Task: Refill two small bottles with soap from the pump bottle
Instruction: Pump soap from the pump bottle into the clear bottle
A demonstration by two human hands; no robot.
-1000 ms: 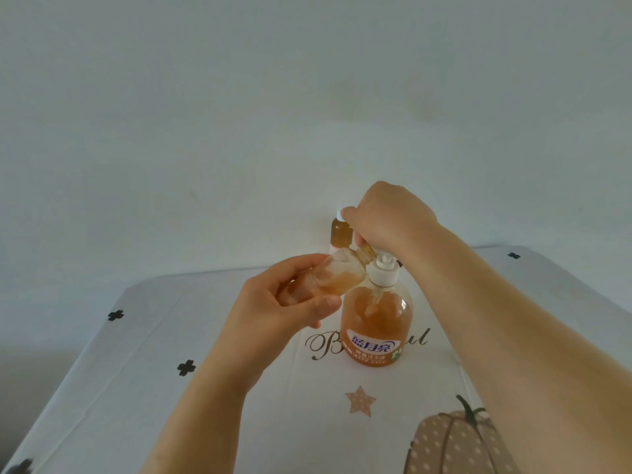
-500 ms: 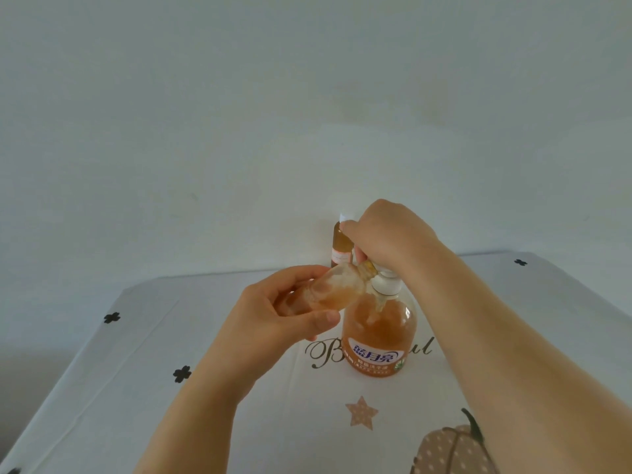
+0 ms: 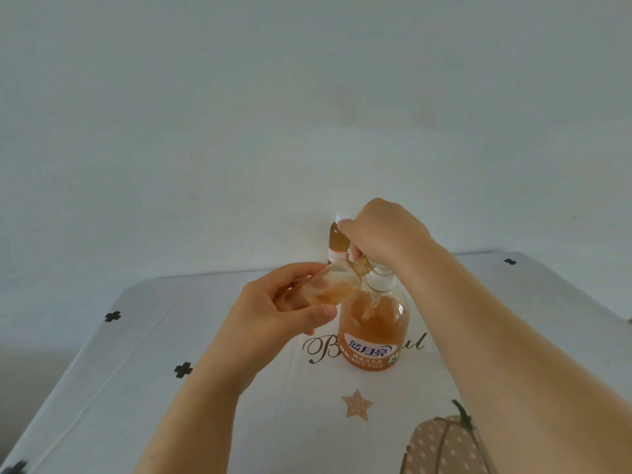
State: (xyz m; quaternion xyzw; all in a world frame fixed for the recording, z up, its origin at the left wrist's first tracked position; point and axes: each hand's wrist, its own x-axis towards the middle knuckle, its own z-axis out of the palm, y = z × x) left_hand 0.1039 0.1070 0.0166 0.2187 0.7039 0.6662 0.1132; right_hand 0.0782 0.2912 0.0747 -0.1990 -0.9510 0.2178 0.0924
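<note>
Filling step in progress, by my read. Left hand [image 3: 273, 313] grips the small bottle [image 3: 328, 285], tilted, its mouth up at the nozzle; it looks partly filled with amber soap. Right hand [image 3: 383, 234] has fingers curled over the top of the pump bottle [image 3: 372, 333], which stands on the table [image 3: 171, 371], roughly two-thirds full. Second small bottle [image 3: 337, 246] stands upright just behind, capped, amber inside, likely done. Next: keep mouth under nozzle, pump steadily, stop before overflow.

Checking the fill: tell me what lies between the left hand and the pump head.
In the head view, the small clear bottle spans it: the left hand grips it tilted, its mouth against the pump head under the right hand.
</note>
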